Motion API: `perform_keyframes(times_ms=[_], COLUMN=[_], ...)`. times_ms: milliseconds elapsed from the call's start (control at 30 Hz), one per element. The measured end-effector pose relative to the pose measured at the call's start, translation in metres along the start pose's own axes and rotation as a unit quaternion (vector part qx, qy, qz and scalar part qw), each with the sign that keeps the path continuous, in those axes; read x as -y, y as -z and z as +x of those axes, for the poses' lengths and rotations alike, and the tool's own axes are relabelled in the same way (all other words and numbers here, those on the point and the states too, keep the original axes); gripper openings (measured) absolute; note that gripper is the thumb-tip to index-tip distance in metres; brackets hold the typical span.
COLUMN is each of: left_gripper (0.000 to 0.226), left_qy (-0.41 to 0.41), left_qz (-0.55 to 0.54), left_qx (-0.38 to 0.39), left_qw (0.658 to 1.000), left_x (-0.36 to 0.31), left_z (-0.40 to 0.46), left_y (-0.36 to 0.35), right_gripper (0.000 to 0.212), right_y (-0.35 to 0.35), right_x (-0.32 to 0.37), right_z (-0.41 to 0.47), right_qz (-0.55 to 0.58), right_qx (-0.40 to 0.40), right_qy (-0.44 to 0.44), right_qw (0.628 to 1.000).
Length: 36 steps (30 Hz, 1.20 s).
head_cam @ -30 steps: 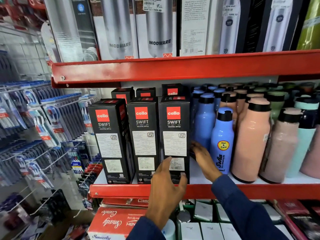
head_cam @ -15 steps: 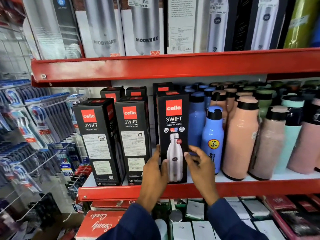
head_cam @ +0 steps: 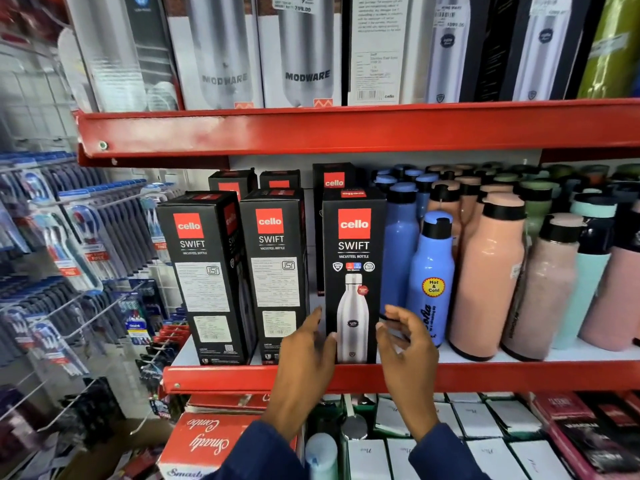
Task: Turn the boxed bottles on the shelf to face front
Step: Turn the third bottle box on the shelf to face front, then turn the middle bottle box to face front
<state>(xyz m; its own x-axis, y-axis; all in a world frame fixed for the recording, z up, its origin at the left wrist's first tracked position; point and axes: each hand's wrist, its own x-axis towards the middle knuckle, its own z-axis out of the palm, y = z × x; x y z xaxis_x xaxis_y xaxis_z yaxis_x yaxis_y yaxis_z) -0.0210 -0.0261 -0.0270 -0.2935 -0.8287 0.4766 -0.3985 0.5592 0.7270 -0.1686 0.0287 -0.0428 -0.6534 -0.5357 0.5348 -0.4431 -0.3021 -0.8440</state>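
Boxed bottles are being dealt with one at a time, and the rightmost box of the front row is the one in hand. It is flanked low down by both hands. The left hand is loosely open, its fingers lying at the box's lower left edge; whether they press on it cannot be told. The right hand is half open and curled, just beside the lower right edge and apparently clear of it. Nothing is gripped by either.

That box stands upright at the lip of the red shelf with its pictured face forward, so this turn is judged complete. Just to its left, the middle box and the left box show printed label panels instead. The next move is judged to call for the middle box to be grasped and rotated on its base. Close on the right stands a blue bottle, which could be knocked.
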Motion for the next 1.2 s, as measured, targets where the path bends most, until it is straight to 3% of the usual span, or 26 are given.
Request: perform_keyframes(times_ms=[100, 200, 333, 467, 733, 1067, 1200], left_gripper=[0.041, 0.046, 0.06, 0.066, 0.053, 0.082, 0.104], left_qy=[0.013, 0.028, 0.057, 0.068, 0.038, 0.014, 0.037], left_qz=[0.022, 0.048, 0.116, 0.121, 0.051, -0.026, -0.032], left_qx=[-0.077, -0.138, -0.13, -0.093, -0.084, -0.13, -0.152], left_qw=[0.997, 0.989, 0.983, 0.986, 0.994, 0.991, 0.987], left_x=[-0.003, 0.002, 0.012, 0.016, 0.032, 0.009, 0.011], left_z=[-0.016, -0.025, -0.016, -0.007, 0.0, -0.023, -0.027], left_y=[0.028, 0.057, 0.071, 0.071, 0.069, 0.083, 0.087], right_gripper=[0.029, 0.027, 0.044, 0.058, 0.05, 0.038, 0.036], right_y=[-0.002, -0.018, -0.055, -0.084, -0.092, -0.077, -0.07], right_x=[0.014, 0.028, 0.035, 0.04, 0.051, 0.067, 0.072], right_z=[-0.016, -0.037, -0.057, -0.059, -0.046, -0.066, -0.073], right_qz=[-0.013, -0.022, -0.08, -0.108, -0.071, 0.026, 0.042], right_qx=[-0.046, 0.035, 0.192, 0.222, 0.199, 0.072, 0.056], right_qy=[0.041, 0.063, 0.042, -0.009, -0.037, -0.002, 0.029], right_qw=[0.998, 0.997, 0.977, 0.969, 0.977, 0.997, 0.997])
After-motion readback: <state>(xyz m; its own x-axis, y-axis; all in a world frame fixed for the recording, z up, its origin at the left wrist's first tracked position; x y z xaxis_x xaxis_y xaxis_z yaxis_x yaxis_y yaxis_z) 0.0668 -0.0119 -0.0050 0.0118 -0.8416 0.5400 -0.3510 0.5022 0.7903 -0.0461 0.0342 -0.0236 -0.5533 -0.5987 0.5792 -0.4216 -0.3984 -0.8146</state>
